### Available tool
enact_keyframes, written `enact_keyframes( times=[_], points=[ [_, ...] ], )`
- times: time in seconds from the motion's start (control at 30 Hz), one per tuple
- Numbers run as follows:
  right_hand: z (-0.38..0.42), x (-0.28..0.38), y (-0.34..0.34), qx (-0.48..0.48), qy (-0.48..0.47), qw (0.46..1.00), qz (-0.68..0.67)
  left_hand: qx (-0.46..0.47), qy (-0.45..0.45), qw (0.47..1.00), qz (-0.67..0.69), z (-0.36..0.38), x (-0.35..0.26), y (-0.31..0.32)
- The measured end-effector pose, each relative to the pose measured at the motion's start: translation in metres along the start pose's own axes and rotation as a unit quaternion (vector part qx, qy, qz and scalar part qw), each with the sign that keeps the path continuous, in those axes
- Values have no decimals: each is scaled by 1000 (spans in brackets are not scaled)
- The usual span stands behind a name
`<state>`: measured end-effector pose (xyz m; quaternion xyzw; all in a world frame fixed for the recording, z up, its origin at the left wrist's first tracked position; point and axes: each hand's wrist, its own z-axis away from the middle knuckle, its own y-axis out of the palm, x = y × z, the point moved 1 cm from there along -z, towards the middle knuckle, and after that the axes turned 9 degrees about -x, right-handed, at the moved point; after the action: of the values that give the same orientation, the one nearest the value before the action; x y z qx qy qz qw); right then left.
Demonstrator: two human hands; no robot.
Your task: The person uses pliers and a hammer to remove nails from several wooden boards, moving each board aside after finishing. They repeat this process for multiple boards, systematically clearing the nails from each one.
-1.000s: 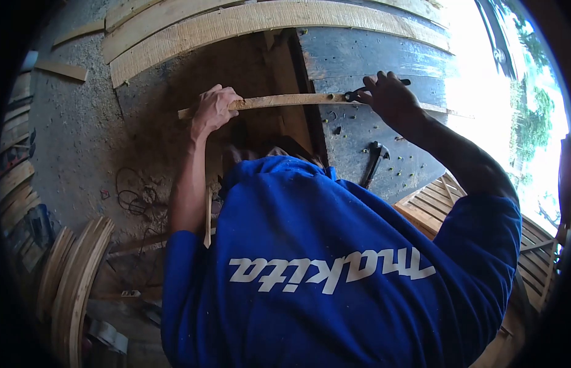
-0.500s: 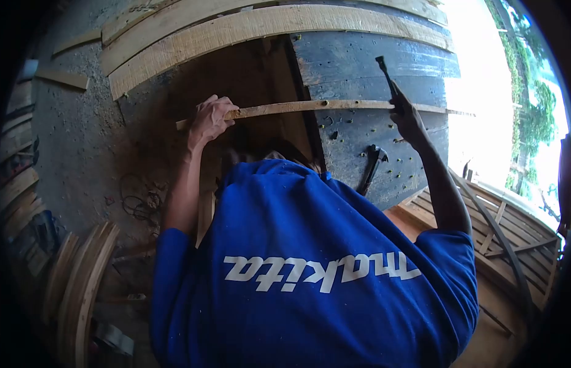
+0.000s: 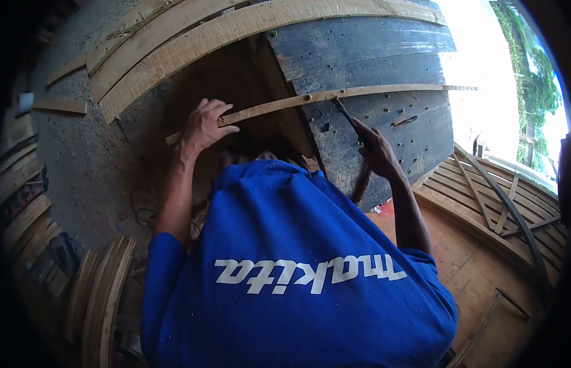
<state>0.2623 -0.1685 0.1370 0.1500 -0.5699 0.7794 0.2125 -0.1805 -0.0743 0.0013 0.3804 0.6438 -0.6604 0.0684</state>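
Note:
My left hand (image 3: 203, 126) is around the left part of a long, thin wooden strip (image 3: 267, 109), thumb on the near side and fingers on the far side, a short end jutting out past the wrist. My right hand (image 3: 376, 147) is closed on a slim dark metal tool (image 3: 348, 113), whose tip meets the near edge of the strip beside a small knob-like spot. The strip lies across a dark, worn board (image 3: 365, 67) and runs out past its right edge. Partly hidden by my right hand, a hammer (image 3: 361, 185) lies on the board.
Several curved planks (image 3: 193, 52) lie beyond the strip. Small studs dot the board, with a dark chip (image 3: 405, 121) among them. Stacked curved wood (image 3: 107, 300) stands at lower left, and a slatted wooden frame (image 3: 482, 196) at right. Bright daylight enters at upper right.
My right hand has swung left and nearer, bringing the tool's tip from beyond the strip down to its edge. My left hand's fingers have loosened, the thumb now stretched out.

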Motion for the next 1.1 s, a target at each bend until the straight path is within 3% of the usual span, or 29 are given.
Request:
enact_keyframes(
  times=[0.03, 0.1, 0.23, 0.47, 0.53, 0.63, 0.73, 0.8, 0.83, 0.87, 0.9, 0.93, 0.97, 1.0, 1.03, 1.07, 1.1],
  points=[
    [1, 5, 0, 0, 2, 1000, -3, -15, 27, 999, 16, -9, -12, 3],
    [-3, 24, -10, 13, -43, 984, 173, -30, 58, 997, 32, -31, -37, 14],
    [-14, 50, -35, -5, -116, 966, 233, -114, 135, 977, 118, -77, -89, 48],
    [-3, 48, -32, 52, -26, 961, 271, -120, 80, 975, 170, -105, -124, 112],
    [8, 34, -24, 81, 10, 962, 262, -190, 95, 964, 157, -100, -127, 117],
    [29, -17, 9, 50, 24, 973, 223, -212, 89, 968, 97, -98, -137, 115],
    [49, -53, 39, 29, 67, 981, 181, -192, 96, 969, 121, -102, -132, 115],
    [59, -77, 60, 40, 156, 986, 42, -182, 86, 971, 125, -105, -132, 115],
    [63, -94, 78, 6, 99, 994, -38, -177, 72, 973, 132, -106, -132, 115],
    [64, -89, 77, 5, 101, 994, -44, -172, 74, 974, 130, -106, -132, 116],
    [65, -73, 72, 29, 247, 930, -270, -168, 71, 973, 142, -107, -130, 118],
    [65, -59, 70, 51, 371, 795, -477, -166, 68, 972, 152, -109, -127, 119],
    [66, -53, 70, 43, 383, 734, -560, -163, 70, 973, 147, -111, -121, 120],
    [66, -47, 71, 45, 381, 730, -566, -165, 9, 964, 209, -114, -114, 121],
    [65, -39, 73, 52, 369, 680, -631, -167, -51, 947, 269, -115, -105, 121],
    [64, -36, 75, 59, 358, 624, -692, -164, -49, 950, 262, -116, -101, 115],
    [64, -37, 77, 80, 350, 625, -693, -126, -15, 955, 268, -114, -98, 109]
  ],
)
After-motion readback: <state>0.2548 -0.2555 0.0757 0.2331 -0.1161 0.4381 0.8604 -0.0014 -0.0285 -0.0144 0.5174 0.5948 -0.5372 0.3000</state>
